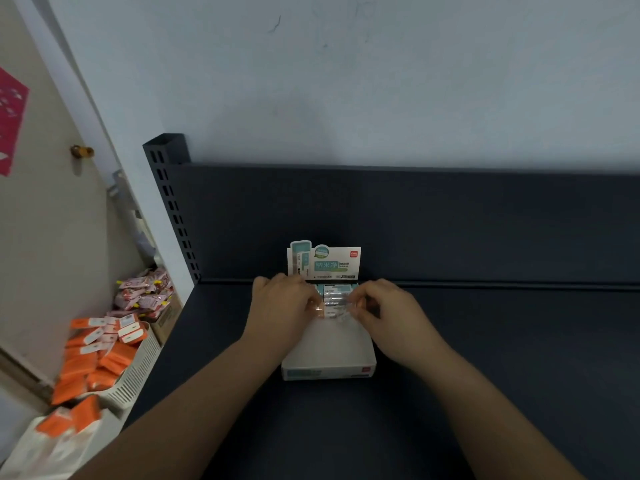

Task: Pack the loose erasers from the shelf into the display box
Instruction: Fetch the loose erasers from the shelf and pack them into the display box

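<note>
A white and teal display box sits on the dark shelf, its printed header card upright at the back. Several wrapped erasers lie in rows at the box's far end; the near half shows bare white floor. My left hand and my right hand are both over the box, fingertips curled inward onto a wrapped eraser at the front of the rows, each pinching one end of it.
The shelf's dark back panel rises behind the box, with a slotted upright post at the left. Left of the shelf, a white slatted basket holds orange packets, and pink packets are piled behind it.
</note>
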`<action>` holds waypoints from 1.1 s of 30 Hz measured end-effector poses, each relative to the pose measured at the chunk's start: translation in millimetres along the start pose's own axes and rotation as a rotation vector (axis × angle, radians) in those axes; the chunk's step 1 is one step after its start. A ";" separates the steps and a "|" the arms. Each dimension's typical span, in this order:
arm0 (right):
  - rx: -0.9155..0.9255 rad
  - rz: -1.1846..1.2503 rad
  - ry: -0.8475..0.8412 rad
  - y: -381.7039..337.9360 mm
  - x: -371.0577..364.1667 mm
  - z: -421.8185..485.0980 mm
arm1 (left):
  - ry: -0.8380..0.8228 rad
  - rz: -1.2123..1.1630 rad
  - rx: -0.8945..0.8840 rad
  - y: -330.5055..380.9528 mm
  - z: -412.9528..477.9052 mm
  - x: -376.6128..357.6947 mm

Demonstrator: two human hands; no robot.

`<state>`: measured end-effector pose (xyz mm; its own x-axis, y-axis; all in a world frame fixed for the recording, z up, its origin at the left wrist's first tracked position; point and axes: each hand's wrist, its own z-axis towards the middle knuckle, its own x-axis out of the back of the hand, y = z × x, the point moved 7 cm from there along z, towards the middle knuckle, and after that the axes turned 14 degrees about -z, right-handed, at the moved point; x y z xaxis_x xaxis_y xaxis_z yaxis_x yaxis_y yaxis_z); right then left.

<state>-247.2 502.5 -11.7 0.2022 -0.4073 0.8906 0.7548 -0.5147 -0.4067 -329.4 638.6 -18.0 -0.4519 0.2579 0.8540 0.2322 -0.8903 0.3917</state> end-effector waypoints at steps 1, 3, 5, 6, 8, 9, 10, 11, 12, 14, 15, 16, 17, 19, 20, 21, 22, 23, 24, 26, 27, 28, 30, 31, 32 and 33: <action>0.002 -0.013 0.000 -0.4 -0.5 0.5 | -0.001 -0.005 0.013 -0.7 -0.1 0.1; -0.018 -0.009 0.025 -0.3 -0.3 2.8 | 0.018 -0.012 0.016 -0.4 -0.3 2.0; -0.060 0.021 0.070 -0.4 0.2 7.4 | 0.025 -0.002 0.023 -1.1 -1.1 1.6; -0.074 0.045 0.087 -1.2 -0.4 10.7 | 0.023 0.007 0.028 -1.8 -1.4 1.1; -0.069 0.060 0.082 -4.5 -5.7 17.4 | 0.021 0.017 0.028 -1.2 -0.9 1.0; -0.053 0.027 0.067 -6.2 -9.5 20.0 | 0.016 0.016 0.031 -1.1 -1.0 0.6; -0.032 -0.017 0.058 -7.3 -13.1 21.7 | 0.011 0.012 0.034 -0.9 -0.9 0.6; -0.010 -0.057 0.051 -7.9 -16.3 22.4 | 0.002 0.010 0.041 -1.2 -1.2 0.3; 0.011 -0.094 0.048 -8.2 -18.9 22.1 | -0.005 0.009 0.048 -1.7 -1.6 -0.1; 0.054 -0.178 0.059 -10.0 -23.2 20.3 | -0.013 0.011 0.061 -2.5 -2.6 -0.2; 0.068 -0.232 0.068 -11.6 -24.6 18.8 | -0.016 0.011 0.065 -2.5 -2.9 -0.3; 0.076 -0.282 0.079 -13.1 -25.4 17.8 | -0.022 0.010 0.069 -2.4 -3.1 -0.7; 0.080 -0.327 0.098 -14.3 -25.9 17.4 | -0.030 0.009 0.074 -2.3 -3.0 -1.2; 0.086 -0.423 0.133 -15.8 -26.7 17.4 | -0.041 0.008 0.081 -2.4 -3.1 -1.7; 0.092 -0.472 0.151 -16.7 -26.1 17.1 | -0.042 0.006 0.083 -2.5 -3.3 -1.7; 0.097 -0.509 0.152 -17.8 -25.6 16.1 | -0.046 0.005 0.088 -2.9 -3.7 -1.9; 0.105 -0.537 0.144 -19.1 -25.6 14.9 | -0.047 0.007 0.090 -3.2 -4.1 -1.9; 0.111 -0.551 0.123 -20.1 -26.1 13.8 | -0.047 0.018 0.092 -3.2 -4.7 -1.7; 0.109 -0.558 0.102 -19.9 -26.1 13.2 | -0.049 0.034 0.092 -3.0 -5.1 -1.5; 0.072 -0.569 0.059 -17.5 -24.4 13.1 | -0.055 0.060 0.092 -2.5 -6.0 -1.2; 0.056 -0.571 0.043 -16.5 -24.2 13.4 | -0.057 0.067 0.093 -2.3 -6.4 -1.1; 0.046 -0.572 0.031 -15.5 -25.1 13.8 | -0.055 0.075 0.093 -2.2 -6.8 -1.0; 0.019 -0.565 0.033 -13.6 -26.3 14.2 | -0.038 0.091 0.096 -2.3 -7.3 -0.4; 0.000 -0.557 0.052 -12.4 -25.5 14.2 | -0.029 0.092 0.101 -2.6 -7.4 -0.2; -0.018 -0.547 0.074 -11.0 -24.6 14.4 | -0.018 0.085 0.107 -3.1 -7.4 -0.1; -0.030 -0.537 0.092 -9.9 -24.0 14.1 | -0.006 0.070 0.111 -3.7 -7.5 0.1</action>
<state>-250.7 528.0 -26.2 -0.2637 -0.1446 0.9537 0.7181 -0.6895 0.0940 -336.7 639.1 -21.9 -0.4262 0.1991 0.8825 0.3572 -0.8592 0.3663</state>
